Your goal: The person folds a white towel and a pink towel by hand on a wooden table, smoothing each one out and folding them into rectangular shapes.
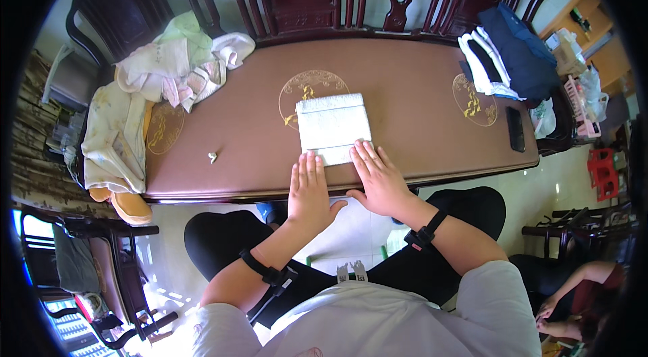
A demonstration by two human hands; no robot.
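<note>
A folded white cloth (pixel 335 128) lies flat on the brown padded seat (pixel 243 154) of a dark wooden bench, partly over a gold circular emblem. Creases run across it near its far and near edges. My left hand (pixel 311 195) rests with fingers extended, their tips at the cloth's near left corner. The fingertips of my right hand (pixel 378 179) lie on its near right corner. Both palms face down, with thumbs spread towards each other, and neither hand grips the cloth.
Crumpled cloths (pixel 167 63) and a cream cloth (pixel 114 139) lie at the left, near a small white object (pixel 212 157). Folded dark and white clothes (pixel 521 53) and a black phone (pixel 516 129) are at the right. Another person's forearm (pixel 577 281) shows at lower right.
</note>
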